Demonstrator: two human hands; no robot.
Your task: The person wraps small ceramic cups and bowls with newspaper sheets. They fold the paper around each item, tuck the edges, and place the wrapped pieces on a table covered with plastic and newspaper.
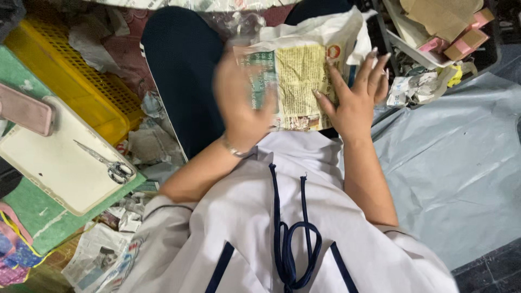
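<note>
A crumpled sheet of printed newspaper (298, 76), yellow and white, lies across my lap on dark trousers (179, 65). My right hand (355, 97) presses flat on the sheet's right side, fingers spread. My left hand (241, 100) is blurred with motion over the sheet's left part; whether it grips the paper is unclear. A bracelet sits on my left wrist.
A white tray (49, 163) with scissors (108, 163) and a pink phone (24, 111) lies at left on green cloth. A yellow plastic crate (81, 87) stands behind it. Paper scraps litter the floor. A grey plastic sheet (456, 163) spreads at right; cardboard boxes (456, 27) sit top right.
</note>
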